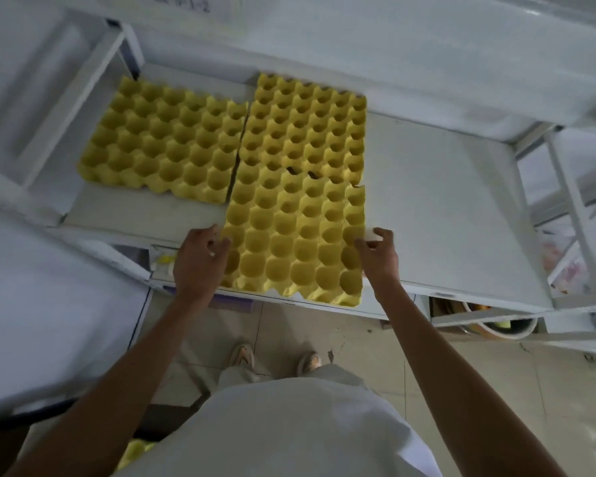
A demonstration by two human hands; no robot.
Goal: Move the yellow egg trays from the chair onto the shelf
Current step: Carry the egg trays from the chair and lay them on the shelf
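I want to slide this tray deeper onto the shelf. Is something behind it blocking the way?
Yes. The held egg tray, gripped by the left hand and right hand, already overlaps the near edge of the back right tray. The shelf is bare to its right.

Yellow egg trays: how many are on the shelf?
3: one at back left, one at back middle, one at the front edge held by both hands. Stacked trays underneath may be hidden.

arms – both outstretched | hands – left hand (pixel 200 259), right hand (pixel 379 258), fingers curled, gripping
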